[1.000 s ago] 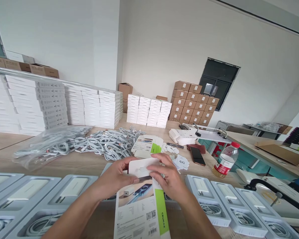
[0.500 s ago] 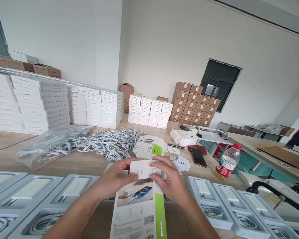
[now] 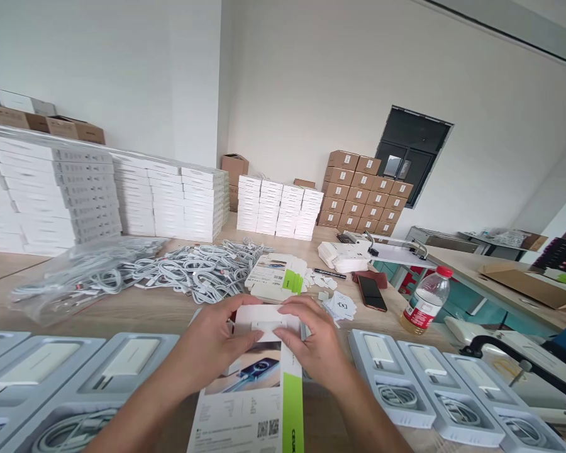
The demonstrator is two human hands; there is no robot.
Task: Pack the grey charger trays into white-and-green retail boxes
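Observation:
A flat white and green printed box [image 3: 245, 409] stands between my hands, its white end flap at the top. My left hand [image 3: 219, 343] grips the flap's left side, thumb on the front and fingers behind. On the right side of the flap, my right hand [image 3: 309, 333] pinches with its thumb in front and fingers over the top edge. Both thumbs press near a small white tab. Just beyond the hands lies a stack of similar flat printed boxes [image 3: 271, 277]. Grey trays with chargers and coiled cables stand at left [image 3: 132, 362] and right [image 3: 391, 377].
A pile of white cables [image 3: 198, 270] and a plastic bag of cables [image 3: 85, 270] lie at the left. White boxes [image 3: 278, 207] are stacked behind. To the right are a phone [image 3: 371, 293], a pen, paper cards [image 3: 342, 306], a bottle [image 3: 427, 302] and a black-handled device.
The view has shifted slightly. Both hands and the box have moved a little left, and the thumbs have spread slightly along the tab at the flap.

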